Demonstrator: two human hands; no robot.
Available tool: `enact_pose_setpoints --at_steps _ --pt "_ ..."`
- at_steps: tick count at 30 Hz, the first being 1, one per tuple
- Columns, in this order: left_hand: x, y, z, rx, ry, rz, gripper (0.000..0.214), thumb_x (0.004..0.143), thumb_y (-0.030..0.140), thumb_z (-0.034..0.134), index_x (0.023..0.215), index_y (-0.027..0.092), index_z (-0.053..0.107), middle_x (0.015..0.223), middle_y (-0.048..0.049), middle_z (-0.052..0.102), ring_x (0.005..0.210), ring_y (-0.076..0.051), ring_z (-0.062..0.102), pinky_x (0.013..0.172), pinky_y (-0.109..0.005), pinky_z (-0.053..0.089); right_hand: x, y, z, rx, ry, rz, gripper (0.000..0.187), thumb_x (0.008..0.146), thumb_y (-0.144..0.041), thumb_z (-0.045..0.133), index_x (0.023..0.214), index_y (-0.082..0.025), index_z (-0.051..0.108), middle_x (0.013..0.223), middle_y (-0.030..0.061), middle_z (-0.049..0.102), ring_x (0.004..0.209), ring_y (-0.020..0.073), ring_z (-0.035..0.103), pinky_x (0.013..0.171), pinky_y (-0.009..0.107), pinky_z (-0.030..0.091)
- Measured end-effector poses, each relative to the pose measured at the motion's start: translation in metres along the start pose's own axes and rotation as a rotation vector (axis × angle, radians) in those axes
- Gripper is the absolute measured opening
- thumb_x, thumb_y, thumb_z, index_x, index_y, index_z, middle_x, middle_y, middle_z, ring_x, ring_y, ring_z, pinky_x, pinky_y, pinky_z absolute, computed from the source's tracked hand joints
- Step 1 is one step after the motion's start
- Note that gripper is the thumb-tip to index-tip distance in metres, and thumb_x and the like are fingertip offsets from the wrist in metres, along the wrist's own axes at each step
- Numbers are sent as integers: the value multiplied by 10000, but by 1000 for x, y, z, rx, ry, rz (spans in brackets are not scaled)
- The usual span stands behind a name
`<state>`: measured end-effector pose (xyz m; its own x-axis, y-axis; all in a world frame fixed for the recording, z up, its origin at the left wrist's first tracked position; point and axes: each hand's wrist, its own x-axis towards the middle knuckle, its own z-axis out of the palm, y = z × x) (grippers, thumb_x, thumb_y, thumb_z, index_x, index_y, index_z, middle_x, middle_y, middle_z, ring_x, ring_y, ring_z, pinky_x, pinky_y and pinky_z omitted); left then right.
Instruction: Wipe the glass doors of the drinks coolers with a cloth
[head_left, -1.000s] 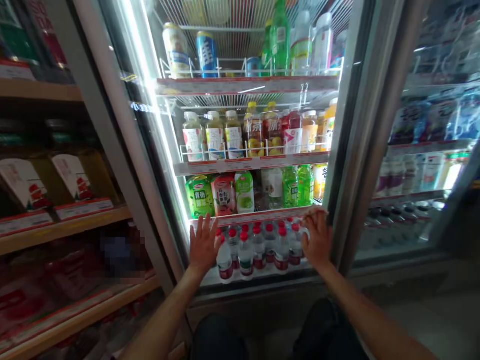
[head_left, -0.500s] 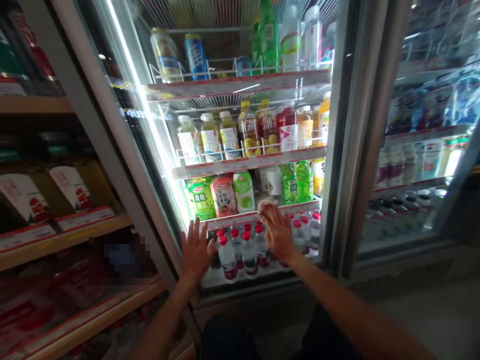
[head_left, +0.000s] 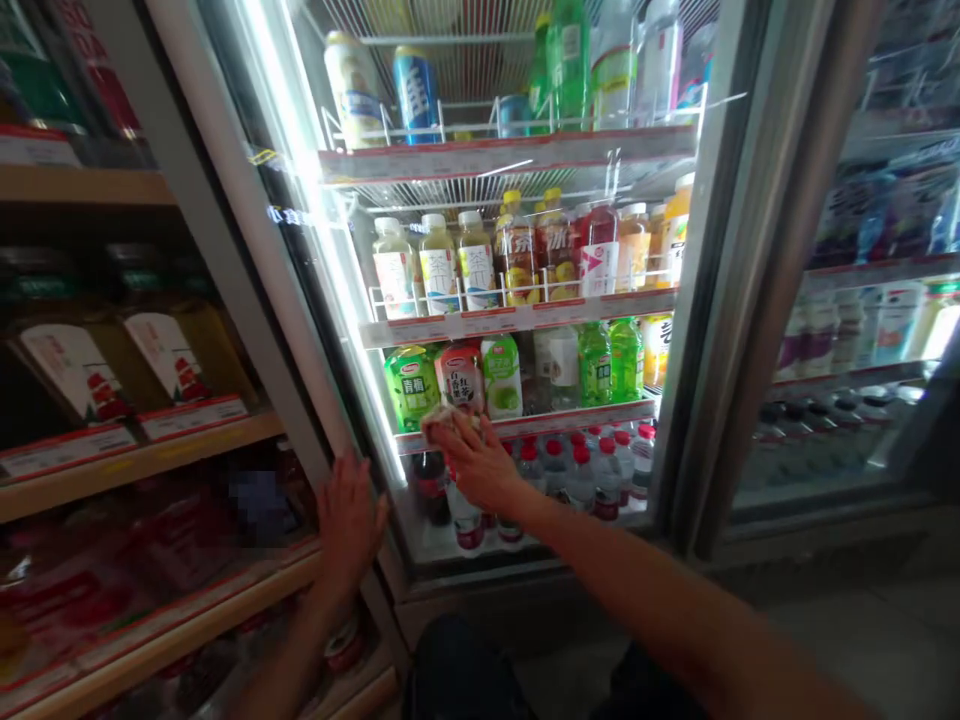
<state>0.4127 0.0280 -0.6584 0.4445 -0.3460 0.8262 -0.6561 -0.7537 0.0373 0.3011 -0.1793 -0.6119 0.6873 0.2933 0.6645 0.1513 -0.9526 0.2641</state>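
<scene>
My right hand (head_left: 480, 465) presses a crumpled, pale cloth (head_left: 442, 425) against the glass door (head_left: 517, 550) of a lit drinks fridge. It covers the lower part of a red drink bottle (head_left: 459, 375) behind the glass, beside a green one (head_left: 412, 388). My left hand (head_left: 349, 515) is open, its fingers pointing up, and lies by the fridge's left frame (head_left: 300, 370), next to the wooden shelving. It holds nothing.
Behind the glass, cans and bottles fill several fridge shelves, with red-capped water bottles (head_left: 581, 480) at the bottom. A metal door frame (head_left: 757, 300) stands to the right. Wooden shelves (head_left: 262, 435) with large bottles (head_left: 82, 360) are at the left.
My right hand has swept left across the glass with the cloth. My left hand has moved left, off the glass towards the frame. The view has shifted slightly.
</scene>
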Motion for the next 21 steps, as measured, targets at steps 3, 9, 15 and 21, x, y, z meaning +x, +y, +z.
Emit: enact_pose_setpoints --at_steps 3,9,15,21 --pt "-2 -17 -7 11 -5 -51 544 872 319 377 1368 96 350 1452 -208 310 1368 -334 247 1071 -571 238 40 -15 -3 37 8 18 675 838 -134 377 1464 -138 126 1508 83 252 1422 261 20 1126 553 96" --pt "-22 -19 0 15 -57 -7 510 854 266 372 1338 106 392 1434 -201 345 1353 -322 283 1065 -556 257 -21 -53 51 76 -183 -251 531 878 -133 320 1406 -86 293 1458 95 356 1397 206 176 1118 464 244" --pt "-18 0 7 -16 -11 41 502 860 238 420 1350 137 365 1441 -178 345 1360 -300 281 1075 -517 278 -17 -20 26 28 -87 -20 643 813 -141 415 1437 -161 261 1476 77 328 1413 251 126 1139 512 114" --pt "-8 34 15 -89 44 167 542 858 206 446 1382 158 321 1455 -179 322 1380 -303 236 1077 -532 274 -35 7 6 -82 46 212 685 795 -178 442 1449 -193 237 1492 63 297 1416 295 69 1122 569 63"
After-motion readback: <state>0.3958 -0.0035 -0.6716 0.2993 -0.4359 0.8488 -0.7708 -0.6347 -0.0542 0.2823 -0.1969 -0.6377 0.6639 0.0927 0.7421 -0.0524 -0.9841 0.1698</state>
